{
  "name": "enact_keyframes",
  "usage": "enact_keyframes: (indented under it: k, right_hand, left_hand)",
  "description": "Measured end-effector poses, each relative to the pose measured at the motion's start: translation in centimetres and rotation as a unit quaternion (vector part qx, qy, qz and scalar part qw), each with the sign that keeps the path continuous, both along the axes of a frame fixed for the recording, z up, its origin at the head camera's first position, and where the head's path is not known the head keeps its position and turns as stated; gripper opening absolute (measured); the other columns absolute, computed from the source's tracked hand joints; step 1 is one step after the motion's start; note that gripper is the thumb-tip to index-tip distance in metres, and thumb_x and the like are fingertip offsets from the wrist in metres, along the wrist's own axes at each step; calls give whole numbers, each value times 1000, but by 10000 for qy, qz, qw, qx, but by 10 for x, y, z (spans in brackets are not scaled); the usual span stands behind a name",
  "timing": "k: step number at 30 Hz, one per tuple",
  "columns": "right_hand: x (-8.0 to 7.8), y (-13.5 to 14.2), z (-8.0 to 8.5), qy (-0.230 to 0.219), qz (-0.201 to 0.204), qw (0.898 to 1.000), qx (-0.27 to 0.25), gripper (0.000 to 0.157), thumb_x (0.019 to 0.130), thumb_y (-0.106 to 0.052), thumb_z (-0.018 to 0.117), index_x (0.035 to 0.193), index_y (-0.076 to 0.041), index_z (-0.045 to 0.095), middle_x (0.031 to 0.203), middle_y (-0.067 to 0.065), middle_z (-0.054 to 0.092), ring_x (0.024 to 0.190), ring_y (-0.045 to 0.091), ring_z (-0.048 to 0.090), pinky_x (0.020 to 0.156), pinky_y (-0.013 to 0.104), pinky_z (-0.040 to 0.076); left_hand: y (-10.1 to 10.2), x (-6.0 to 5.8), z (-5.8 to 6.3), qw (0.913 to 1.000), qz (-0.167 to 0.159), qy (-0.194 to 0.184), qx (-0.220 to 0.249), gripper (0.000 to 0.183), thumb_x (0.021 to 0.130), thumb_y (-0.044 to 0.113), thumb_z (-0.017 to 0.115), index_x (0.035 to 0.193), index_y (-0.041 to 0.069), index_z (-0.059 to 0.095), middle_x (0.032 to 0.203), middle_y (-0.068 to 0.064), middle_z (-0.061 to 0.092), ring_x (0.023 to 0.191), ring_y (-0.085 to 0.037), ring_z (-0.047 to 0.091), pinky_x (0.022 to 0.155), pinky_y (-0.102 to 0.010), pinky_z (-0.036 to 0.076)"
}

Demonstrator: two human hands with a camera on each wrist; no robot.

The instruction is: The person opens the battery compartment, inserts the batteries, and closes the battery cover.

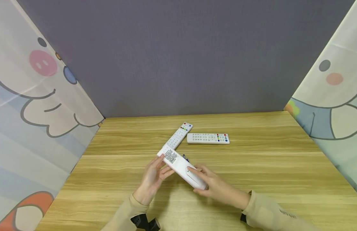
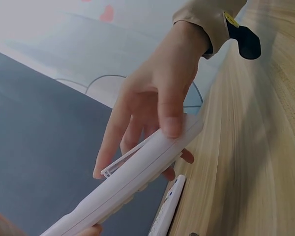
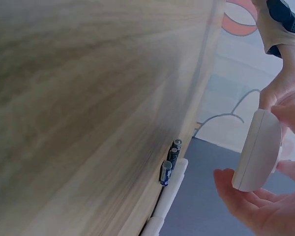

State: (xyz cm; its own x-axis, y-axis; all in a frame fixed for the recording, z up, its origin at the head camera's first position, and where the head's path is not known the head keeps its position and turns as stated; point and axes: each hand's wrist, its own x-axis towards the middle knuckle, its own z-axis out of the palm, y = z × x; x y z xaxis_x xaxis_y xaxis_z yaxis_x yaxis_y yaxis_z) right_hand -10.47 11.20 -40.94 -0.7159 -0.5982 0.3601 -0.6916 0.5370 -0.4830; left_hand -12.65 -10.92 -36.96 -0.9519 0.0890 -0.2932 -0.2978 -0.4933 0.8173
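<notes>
Sleeve (image 1: 263, 210), blurred lettering (image 1: 287, 213), held remote (image 1: 182, 169)

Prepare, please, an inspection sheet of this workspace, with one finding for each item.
Surface: wood-grain table.
Job's things: white remote held above the table, back upward, its battery cover lifted at one end; blue batteries lying on the table.
Clutter: angled remote and sideways remote, both buttons up.
Hands: left hand grips one end of the white remote; right hand holds the other.
Cables: nothing seen.
Surroundings: dark panel behind, cartoon-printed cloth on both sides.
</notes>
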Motion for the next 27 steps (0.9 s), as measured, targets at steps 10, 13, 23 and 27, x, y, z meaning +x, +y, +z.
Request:
enact_keyframes:
  k: [10, 13, 23, 27]
  right_hand:
    - [4, 2, -4, 751, 119, 9971, 100, 71, 71, -21, 72, 133, -11, 39, 124, 20, 43, 100, 28, 53, 79, 32, 52]
    - [4, 2, -6, 863, 207, 9961, 22, 70, 71, -19, 71, 133, -9, 40, 124, 20, 43, 99, 27, 53, 79, 30, 51]
    - [4, 0, -7, 1075, 273, 9938, -10, 68, 69, -18, 72, 130, -6, 44, 121, 21, 44, 100, 28, 53, 81, 32, 51]
    - [4, -1, -7, 1286, 288, 9913, 12, 68, 68, -18, 73, 128, -4, 45, 120, 20, 45, 100, 28, 53, 80, 33, 51]
  left_hand:
    - [-2, 1, -1, 10000, 58, -8, 0, 39, 94, 14, 40, 127, -5, 32, 102, -9, 56, 86, -24, 61, 82, -40, 50]
    - [-2, 1, -1, 10000, 62, -12, 2, 39, 94, 14, 40, 127, -5, 33, 100, -8, 57, 84, -24, 61, 81, -40, 50]
    - [-3, 3, -1, 10000, -7, 22, 8, 40, 94, 14, 40, 128, -5, 31, 103, -9, 56, 87, -25, 61, 83, -41, 49]
    - [-3, 3, -1, 10000, -7, -1, -2, 41, 94, 14, 39, 129, -5, 30, 103, -10, 56, 87, -25, 61, 84, -42, 48]
